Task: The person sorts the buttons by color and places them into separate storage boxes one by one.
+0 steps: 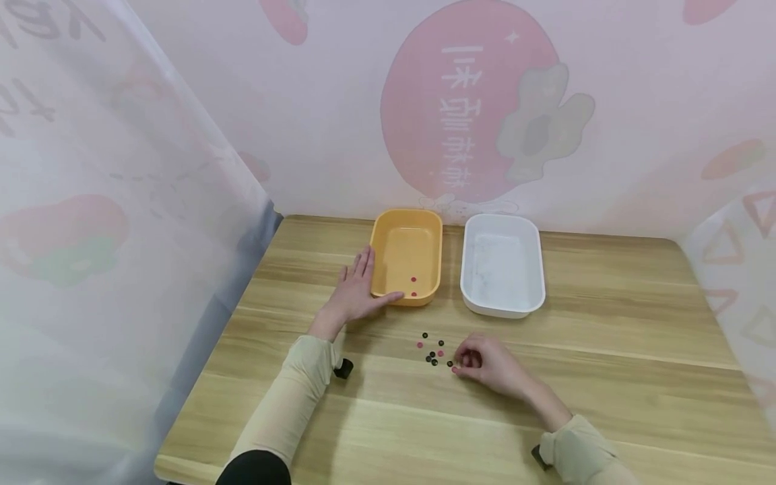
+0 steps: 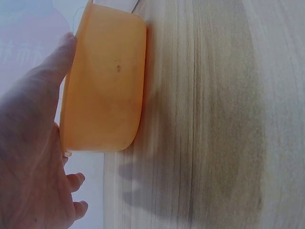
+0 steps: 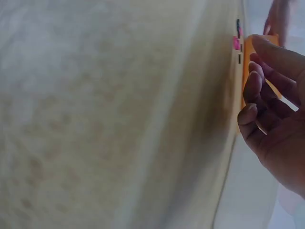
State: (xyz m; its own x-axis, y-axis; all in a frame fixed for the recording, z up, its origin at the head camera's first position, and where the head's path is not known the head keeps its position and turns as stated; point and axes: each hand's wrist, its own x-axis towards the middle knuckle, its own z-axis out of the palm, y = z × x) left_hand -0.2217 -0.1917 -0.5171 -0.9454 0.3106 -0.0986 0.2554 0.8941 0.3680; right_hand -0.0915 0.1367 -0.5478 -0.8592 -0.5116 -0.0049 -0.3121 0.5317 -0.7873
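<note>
My left hand point(image 1: 358, 293) rests against the near left corner of the yellow bin point(image 1: 376, 232), its fingers straight along the left side and the thumb lying over the front rim. Two pink buttons point(image 1: 413, 279) lie inside that bin. Low over the table, my right hand point(image 1: 488, 364) has its fingers loosely bent, with a gap between thumb and index finger. Right at its thumb tip lies a pink button point(image 1: 455, 370), and a black button point(image 1: 450, 364) is close beside it. Several more black buttons point(image 1: 425, 335) and pink buttons point(image 1: 419, 345) are scattered to the left of this hand.
A white bin point(image 1: 503, 311) stands to the right of the yellow one, near the back of the wooden table point(image 1: 636, 323). Printed curtains point(image 1: 327, 135) hang behind the table and along its sides. Each wrist carries a small black device point(image 1: 343, 368).
</note>
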